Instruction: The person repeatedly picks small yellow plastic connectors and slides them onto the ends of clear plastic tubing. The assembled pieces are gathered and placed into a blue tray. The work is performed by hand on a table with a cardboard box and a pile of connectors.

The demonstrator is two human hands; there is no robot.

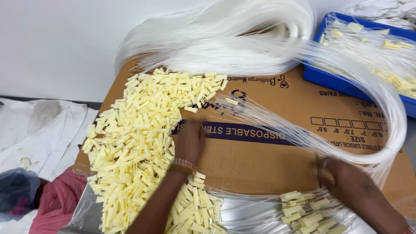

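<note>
Where the view begins at far left, a dark blue bag (15, 193) and a pink striped cloth (58, 201) lie on white sheeting (39, 130) beside a brown cardboard box (260, 160) that serves as the surface. A broad heap of pale yellow plastic clips (138, 130) covers the box's left part and runs down toward its near edge. The left hand (187, 141) rests palm down at the heap's right edge, its fingers (190, 128) spread loosely and touching the clips; whether they pinch one cannot be told. A beaded band circles that wrist. Thin clear tubes (277, 121) fan across the box from a thick white coil (225, 39) at the back and curve round to the right hand (342, 177), whose fingers close around the gathered strands. Below it, tubes already fitted with clips (307, 212) lie in a bunch. At far right a blue tray (329, 76) holds more tubes and clips.
</note>
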